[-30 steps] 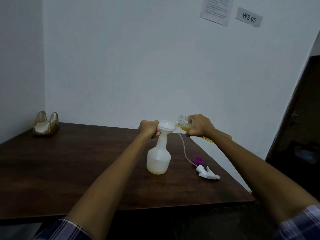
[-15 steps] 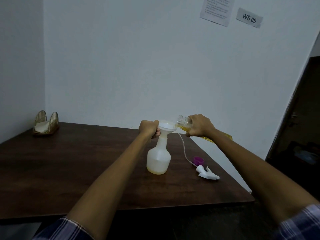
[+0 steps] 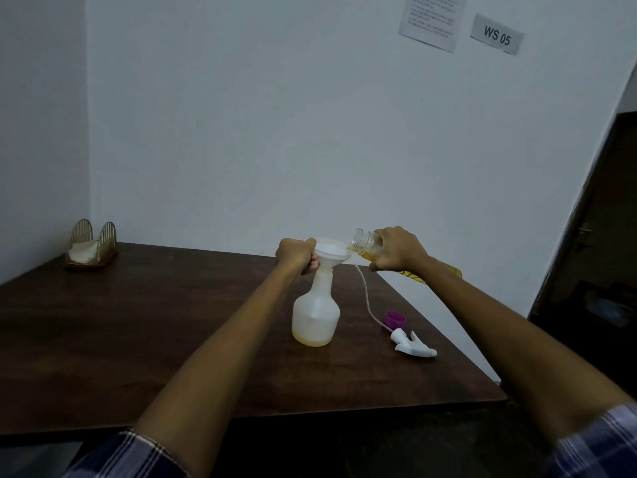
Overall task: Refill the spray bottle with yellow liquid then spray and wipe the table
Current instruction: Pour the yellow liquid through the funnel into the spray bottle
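A translucent white spray bottle (image 3: 315,312) stands upright on the dark wooden table (image 3: 138,339), with a thin layer of yellow liquid at its bottom. A white funnel (image 3: 331,253) sits in its neck. My left hand (image 3: 295,255) grips the funnel's rim and the bottle neck. My right hand (image 3: 396,250) holds a clear refill bottle (image 3: 365,246) tilted on its side, mouth over the funnel, yellow liquid inside. The white spray head (image 3: 413,347) with its tube lies on the table to the right.
A purple cap (image 3: 395,319) lies beside the spray head near the table's right edge. A gold wire holder with white cloth (image 3: 91,246) stands at the far left corner by the wall. A dark doorway (image 3: 593,253) is at the right.
The refill bottle has tipped very slightly further over the funnel. Both hands stay where they were.
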